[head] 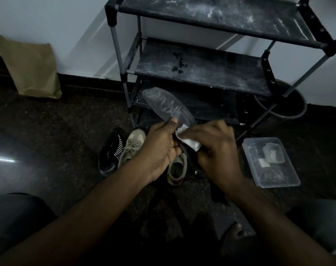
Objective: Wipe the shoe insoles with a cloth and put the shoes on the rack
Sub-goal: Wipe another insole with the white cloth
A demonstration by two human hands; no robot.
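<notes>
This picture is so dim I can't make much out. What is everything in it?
rack: one, black, by the wall
insole: one, grey, held before the rack
cloth: one, white, against the insole
beige shoes: two, floor before the rack
black shoe: one, white-striped, left of them
paper bag: one, brown, leaning on wall, left
container: one, clear, floor, right
tub: one, dark, behind the rack, right
left hand: one, grips the insole
right hand: one, holds the cloth
</notes>
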